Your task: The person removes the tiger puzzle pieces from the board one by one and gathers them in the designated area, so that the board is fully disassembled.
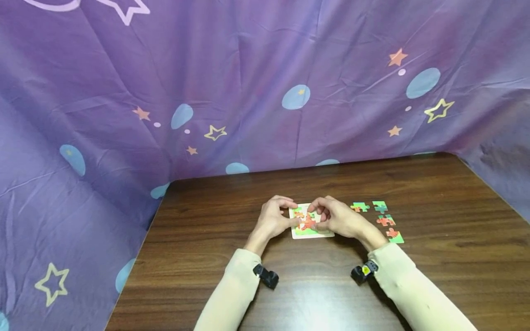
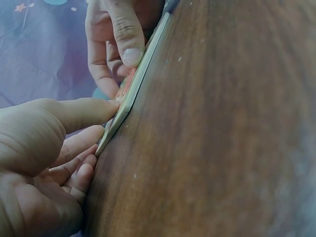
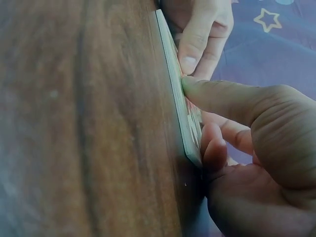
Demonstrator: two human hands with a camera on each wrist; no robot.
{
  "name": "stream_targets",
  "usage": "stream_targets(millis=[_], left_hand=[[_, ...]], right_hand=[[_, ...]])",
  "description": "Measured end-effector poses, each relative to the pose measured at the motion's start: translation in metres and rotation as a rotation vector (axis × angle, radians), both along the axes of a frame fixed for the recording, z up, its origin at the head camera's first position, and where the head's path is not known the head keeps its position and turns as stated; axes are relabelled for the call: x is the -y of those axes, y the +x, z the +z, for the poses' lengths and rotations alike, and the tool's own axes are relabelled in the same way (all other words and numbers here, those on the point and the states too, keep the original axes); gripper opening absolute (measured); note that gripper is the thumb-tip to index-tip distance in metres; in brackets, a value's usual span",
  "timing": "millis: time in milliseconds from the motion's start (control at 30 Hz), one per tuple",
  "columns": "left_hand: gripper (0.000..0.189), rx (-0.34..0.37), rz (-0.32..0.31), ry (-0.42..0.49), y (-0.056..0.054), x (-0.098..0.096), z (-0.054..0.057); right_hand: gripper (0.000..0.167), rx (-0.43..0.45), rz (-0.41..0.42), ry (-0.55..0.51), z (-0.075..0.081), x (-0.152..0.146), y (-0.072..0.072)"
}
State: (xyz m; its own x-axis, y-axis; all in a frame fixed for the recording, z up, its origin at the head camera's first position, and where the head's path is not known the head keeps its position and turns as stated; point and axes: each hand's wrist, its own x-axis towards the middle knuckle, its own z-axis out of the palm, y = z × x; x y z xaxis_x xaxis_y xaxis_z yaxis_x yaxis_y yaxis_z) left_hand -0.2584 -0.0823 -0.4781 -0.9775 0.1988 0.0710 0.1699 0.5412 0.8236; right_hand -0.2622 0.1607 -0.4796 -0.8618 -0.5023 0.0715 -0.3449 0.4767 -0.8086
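A small square puzzle board (image 1: 300,236) with a pale frame lies on the table, its picture partly filled with red, orange and green pieces. My left hand (image 1: 273,218) holds the board's left side, thumb on its face and fingers along the edge. From the right, my right hand (image 1: 341,218) reaches over the board with bent fingers. Its thumb (image 3: 217,94) and index finger rest on a red puzzle piece (image 1: 308,223) in the picture, which the fingers partly cover. In the left wrist view, both thumbs touch the board (image 2: 129,101).
Several loose puzzle pieces lie right of the board: a green and orange one (image 1: 360,207), a green and blue one (image 1: 379,206), a red one (image 1: 386,220) and a red and green one (image 1: 395,236). A purple curtain (image 1: 265,92) hangs behind the brown wooden table (image 1: 198,257).
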Motion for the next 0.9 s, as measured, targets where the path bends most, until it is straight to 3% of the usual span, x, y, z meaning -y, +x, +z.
stream_targets(millis=[533, 900], left_hand=[[0.039, 0.008, -0.001, 0.010, 0.0008, 0.0011, -0.0007], [0.039, 0.013, 0.004, 0.012, 0.0007, 0.0005, 0.0010]], right_hand=[[0.034, 0.039, -0.020, -0.037, 0.0004, 0.0011, -0.0019], [0.024, -0.010, -0.041, -0.019, 0.0020, -0.0023, -0.0040]])
